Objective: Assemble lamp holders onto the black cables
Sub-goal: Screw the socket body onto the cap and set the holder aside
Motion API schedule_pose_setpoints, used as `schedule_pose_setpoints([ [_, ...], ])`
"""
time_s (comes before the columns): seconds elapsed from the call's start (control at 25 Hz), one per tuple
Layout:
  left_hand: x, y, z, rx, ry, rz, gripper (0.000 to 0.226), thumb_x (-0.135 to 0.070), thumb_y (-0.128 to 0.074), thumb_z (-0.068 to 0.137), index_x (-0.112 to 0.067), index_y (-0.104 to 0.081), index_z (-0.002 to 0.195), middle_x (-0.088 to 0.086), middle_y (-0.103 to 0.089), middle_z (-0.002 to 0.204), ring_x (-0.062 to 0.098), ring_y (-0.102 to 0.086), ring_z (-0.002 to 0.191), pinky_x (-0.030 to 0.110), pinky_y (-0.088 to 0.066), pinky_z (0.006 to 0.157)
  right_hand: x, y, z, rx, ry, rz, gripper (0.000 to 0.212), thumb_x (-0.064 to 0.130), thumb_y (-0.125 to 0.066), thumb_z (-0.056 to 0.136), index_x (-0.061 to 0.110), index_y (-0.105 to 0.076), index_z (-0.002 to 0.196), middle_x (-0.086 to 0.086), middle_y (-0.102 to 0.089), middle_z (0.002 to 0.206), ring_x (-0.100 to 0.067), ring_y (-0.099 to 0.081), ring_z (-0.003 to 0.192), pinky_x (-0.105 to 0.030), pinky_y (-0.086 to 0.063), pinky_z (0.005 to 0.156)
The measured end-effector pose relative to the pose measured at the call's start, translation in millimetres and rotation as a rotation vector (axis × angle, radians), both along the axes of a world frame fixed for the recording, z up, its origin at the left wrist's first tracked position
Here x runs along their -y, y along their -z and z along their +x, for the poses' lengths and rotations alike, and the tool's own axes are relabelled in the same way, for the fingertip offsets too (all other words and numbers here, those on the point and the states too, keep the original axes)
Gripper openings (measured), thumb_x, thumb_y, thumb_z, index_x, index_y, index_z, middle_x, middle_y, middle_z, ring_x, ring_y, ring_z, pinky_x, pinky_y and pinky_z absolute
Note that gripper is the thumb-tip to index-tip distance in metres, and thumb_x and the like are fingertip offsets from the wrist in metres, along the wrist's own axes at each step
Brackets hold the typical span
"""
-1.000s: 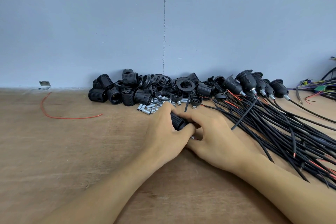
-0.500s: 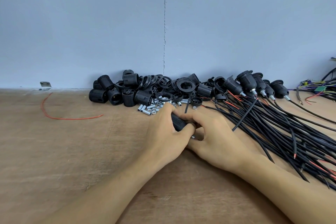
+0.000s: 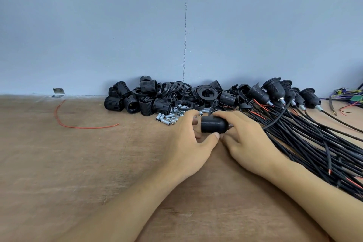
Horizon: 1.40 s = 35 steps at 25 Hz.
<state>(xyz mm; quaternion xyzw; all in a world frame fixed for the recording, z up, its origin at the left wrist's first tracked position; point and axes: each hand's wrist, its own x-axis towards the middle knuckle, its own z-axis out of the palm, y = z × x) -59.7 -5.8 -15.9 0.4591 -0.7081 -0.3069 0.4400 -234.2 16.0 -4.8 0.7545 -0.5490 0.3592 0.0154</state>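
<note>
A second ago both hands hid the lamp holder; now its cap shows; left hand pinches the barrel, right hand clamps the cap end, near the bench back edge; I judge the joint nearly seated.

One head-worn camera looks forward and down, close over the brown wooden surface. It faces the pale blue wall.

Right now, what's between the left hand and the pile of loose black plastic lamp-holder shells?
Head view: small silver metal tubes and nuts, scattered on the brown wooden table, lie between the left hand and that shell pile.
</note>
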Motion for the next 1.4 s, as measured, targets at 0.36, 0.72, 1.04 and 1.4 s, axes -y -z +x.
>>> schedule_pose_setpoints([
  [0.36,31,-15,12,0.125,-0.238,-0.182,0.021,-0.008,-0.058,0.096,-0.020,-0.074,0.102,-0.010,-0.066,0.105,0.008,-0.058,0.094,0.025,-0.043,0.085,11,-1,-6,0.039,0.059,0.112,0.054,0.005,-0.069,0.080,0.030,-0.061,0.127,0.018,-0.059,0.118,-0.005,-0.052,0.112,-0.014,-0.034,0.096],
  [0.72,68,-25,0,0.552,-0.364,-0.245,0.027,-0.018,-0.051,0.103,-0.015,-0.069,0.124,0.004,-0.055,0.120,0.024,-0.053,0.115,0.034,-0.040,0.074,13,-5,-10,0.073,0.050,0.161,0.052,0.007,-0.070,0.079,0.031,-0.063,0.124,0.017,-0.062,0.116,0.010,-0.044,0.101,0.009,-0.023,0.085],
  [1.04,74,-21,-3,0.632,-0.331,-0.247,0.018,-0.012,-0.053,0.102,-0.010,-0.068,0.112,0.006,-0.051,0.115,0.025,-0.049,0.110,0.038,-0.045,0.076,13,-6,-10,0.070,0.062,0.188,0.051,0.010,-0.069,0.080,0.031,-0.063,0.126,0.011,-0.065,0.120,-0.003,-0.053,0.108,0.006,-0.028,0.085],
  [1.4,75,-22,-5,0.406,-0.298,-0.364,0.020,-0.001,-0.048,0.102,0.002,-0.067,0.105,0.013,-0.051,0.112,0.028,-0.054,0.102,0.026,-0.039,0.087,12,-6,-10,0.090,0.072,0.209,0.052,0.012,-0.071,0.081,0.031,-0.062,0.129,0.010,-0.065,0.121,-0.004,-0.053,0.110,-0.011,-0.031,0.088],
])
